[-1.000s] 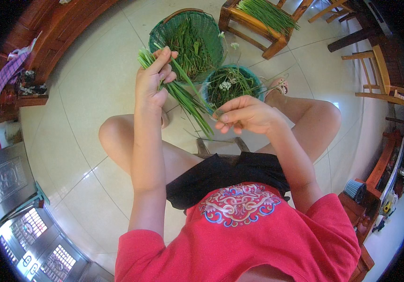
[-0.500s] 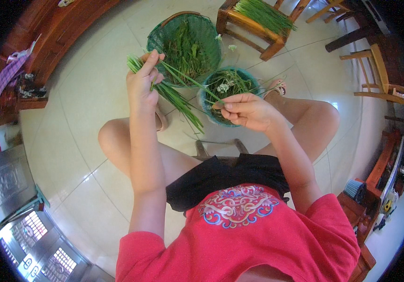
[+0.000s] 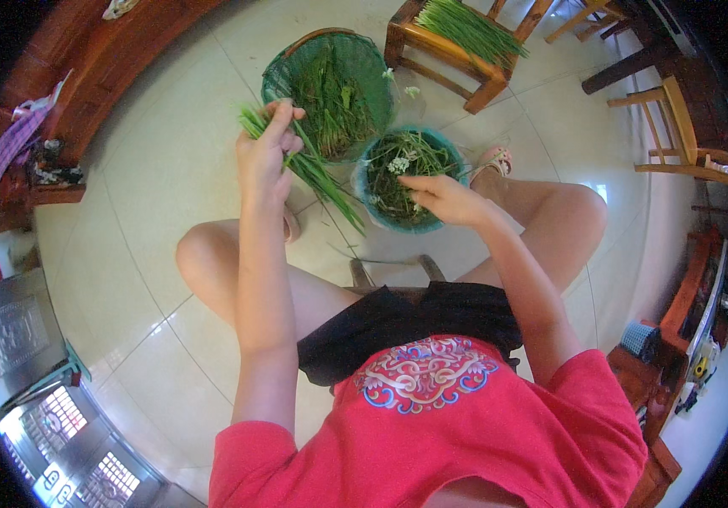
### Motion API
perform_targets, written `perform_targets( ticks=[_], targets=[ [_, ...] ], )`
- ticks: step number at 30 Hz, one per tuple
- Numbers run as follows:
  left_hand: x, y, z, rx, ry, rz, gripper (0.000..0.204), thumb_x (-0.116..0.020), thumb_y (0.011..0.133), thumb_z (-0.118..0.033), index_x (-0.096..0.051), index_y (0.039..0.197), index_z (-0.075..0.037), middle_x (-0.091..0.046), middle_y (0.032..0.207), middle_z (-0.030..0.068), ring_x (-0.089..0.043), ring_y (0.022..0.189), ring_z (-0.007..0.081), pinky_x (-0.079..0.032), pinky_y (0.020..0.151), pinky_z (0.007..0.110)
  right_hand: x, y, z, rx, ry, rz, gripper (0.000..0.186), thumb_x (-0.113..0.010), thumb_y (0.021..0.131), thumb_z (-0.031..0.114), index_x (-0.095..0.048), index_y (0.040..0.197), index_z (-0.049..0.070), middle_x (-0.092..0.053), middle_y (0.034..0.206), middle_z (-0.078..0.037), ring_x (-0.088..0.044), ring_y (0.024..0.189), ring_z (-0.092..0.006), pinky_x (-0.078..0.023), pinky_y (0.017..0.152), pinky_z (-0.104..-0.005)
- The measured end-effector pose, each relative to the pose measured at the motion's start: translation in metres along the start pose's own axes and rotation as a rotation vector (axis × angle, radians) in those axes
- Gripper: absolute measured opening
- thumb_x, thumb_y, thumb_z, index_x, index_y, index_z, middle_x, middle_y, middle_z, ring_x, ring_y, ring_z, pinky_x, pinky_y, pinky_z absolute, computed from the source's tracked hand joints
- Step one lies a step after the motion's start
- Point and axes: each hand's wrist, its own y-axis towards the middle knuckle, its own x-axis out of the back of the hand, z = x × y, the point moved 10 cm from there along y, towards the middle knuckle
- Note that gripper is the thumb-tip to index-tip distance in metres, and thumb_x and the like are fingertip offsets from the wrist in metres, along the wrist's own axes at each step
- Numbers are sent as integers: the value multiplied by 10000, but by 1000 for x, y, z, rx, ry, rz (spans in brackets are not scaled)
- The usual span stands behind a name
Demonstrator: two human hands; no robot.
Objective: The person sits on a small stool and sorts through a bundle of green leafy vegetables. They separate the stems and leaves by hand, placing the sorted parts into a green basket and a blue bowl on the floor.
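Note:
My left hand (image 3: 266, 152) is closed around a bunch of garlic chives (image 3: 327, 193); the pale cut ends stick out past the thumb and the green leaves hang down to the right. Over the small teal bucket (image 3: 366, 206) hovers my right hand (image 3: 448, 200), fingers stretched out and apart from the thumb, with nothing visible in it. Inside that bucket lie tangled green scraps (image 3: 391, 196) and a white flower head (image 3: 398, 165). Beyond my left hand stands a green basket (image 3: 376, 72) holding more loose chives (image 3: 330, 106).
A wooden chair (image 3: 484, 95) at the far side carries a neat pile of chives (image 3: 472, 32). More wooden chairs (image 3: 677, 135) stand to the right. Reddish wooden furniture (image 3: 118, 76) runs along the left, with a purple checked cloth (image 3: 21, 144). My knees flank the bucket.
The stalk stretched between my two hands has gone from the right hand's fingers, which have opened over the bucket. My left hand keeps its bunch and has shifted slightly.

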Motion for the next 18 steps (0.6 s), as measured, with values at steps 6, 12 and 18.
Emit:
perform_targets(
  ticks=[6, 12, 18],
  targets=[
    [-29, -10, 29, 279, -160, 242, 228, -520, 823, -237, -535, 902, -23, -481, 667, -20, -389, 551, 59, -358, 512, 207, 35, -1, 27, -233, -309, -169, 211, -552, 714, 113, -599, 904, 34, -604, 830, -135, -576, 774, -300, -444, 689, -357],
    [-34, -18, 44, 365, -211, 229, 191, -492, 835, -263, -503, 811, -74, -563, 785, 56, -522, 709, 148, -447, 645, 293, 39, 13, 38, -383, -249, 5, 315, -575, 699, 94, -565, 1013, 68, -588, 902, -166, -572, 853, -259, -433, 752, -331],
    [-54, -25, 42, 204, -223, 406, 262, -457, 847, -327, -491, 788, -73, -487, 1094, 89, -430, 998, 159, -361, 835, 297, 17, 37, 64, -58, 534, -12, 497, -540, 790, 155, -346, 1225, 11, -371, 1246, -105, -393, 1098, -185, -301, 919, -297]
  ],
)
